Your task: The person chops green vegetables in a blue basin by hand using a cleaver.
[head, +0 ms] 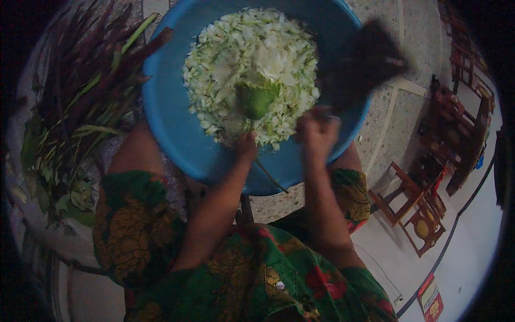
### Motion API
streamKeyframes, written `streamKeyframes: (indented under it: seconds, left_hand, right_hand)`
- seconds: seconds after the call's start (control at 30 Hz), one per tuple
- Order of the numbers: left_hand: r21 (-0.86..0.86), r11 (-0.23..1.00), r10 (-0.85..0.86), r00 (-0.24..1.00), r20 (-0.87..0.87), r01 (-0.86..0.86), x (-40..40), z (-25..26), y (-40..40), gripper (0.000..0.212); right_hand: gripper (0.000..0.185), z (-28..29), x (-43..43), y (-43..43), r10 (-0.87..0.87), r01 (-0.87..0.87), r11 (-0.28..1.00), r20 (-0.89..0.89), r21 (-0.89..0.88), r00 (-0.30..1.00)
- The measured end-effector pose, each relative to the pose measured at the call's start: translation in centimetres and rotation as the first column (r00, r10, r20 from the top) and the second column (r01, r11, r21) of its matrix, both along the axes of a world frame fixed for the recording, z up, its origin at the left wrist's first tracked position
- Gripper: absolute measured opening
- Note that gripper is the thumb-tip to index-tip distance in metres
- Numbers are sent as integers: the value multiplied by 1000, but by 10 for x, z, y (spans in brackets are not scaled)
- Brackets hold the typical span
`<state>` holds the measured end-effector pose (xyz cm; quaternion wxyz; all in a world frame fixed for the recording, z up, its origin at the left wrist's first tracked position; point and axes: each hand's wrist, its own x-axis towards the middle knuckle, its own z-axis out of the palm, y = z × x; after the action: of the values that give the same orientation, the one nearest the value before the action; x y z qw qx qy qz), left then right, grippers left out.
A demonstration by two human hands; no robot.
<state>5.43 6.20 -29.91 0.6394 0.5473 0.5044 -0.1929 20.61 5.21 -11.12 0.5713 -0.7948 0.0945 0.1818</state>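
A blue plastic basin [173, 141] stands between my knees, with a heap of chopped pale green and white vegetable or petals [225, 52] in it. Over the heap, my left hand [246, 147] grips the thin stem of a green bud or flower head [259, 98] with whitish petals at its far end; the stem's tail hangs past the basin's near rim. My right hand [320, 129] is closed on the handle of a broad dark blade, probably a cleaver [358, 68], blurred and raised over the basin's right side.
Long dark stems with green leaves [92, 72] lie in a pile at the left, some tips reaching the basin's rim. Speckled floor tiles [406, 116] show at the right. Wooden chairs [396, 195] and other dark wooden furniture [462, 116] stand farther right. A red printed packet or card [430, 300] lies at the lower right.
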Motion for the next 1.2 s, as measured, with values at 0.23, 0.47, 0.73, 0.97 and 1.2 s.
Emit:
streamKeyframes:
  seconds: [0.23,0.47,0.73,0.97,1.2]
  left_hand:
    - [194,928,-283,940,-191,319,-9,-38,-6,42]
    - [138,859,-457,860,-229,493,32,32,16,37]
    - [186,931,-305,949,-75,314,19,19,10,37]
    - [284,908,-350,931,105,310,36,30,10,37]
    - [424,789,-570,787,236,444,70,2,25,37]
  right_hand:
    - [32,-99,-42,-18,257,-337,935,-447,-110,857]
    - [30,-75,-63,28,374,-426,830,-206,-361,904]
    - [30,-69,-46,43,403,-445,864,-207,-235,892]
    - [31,18,-33,84,202,-181,979,-331,94,922]
    - [32,67,-2,60,92,-114,937,83,329,992]
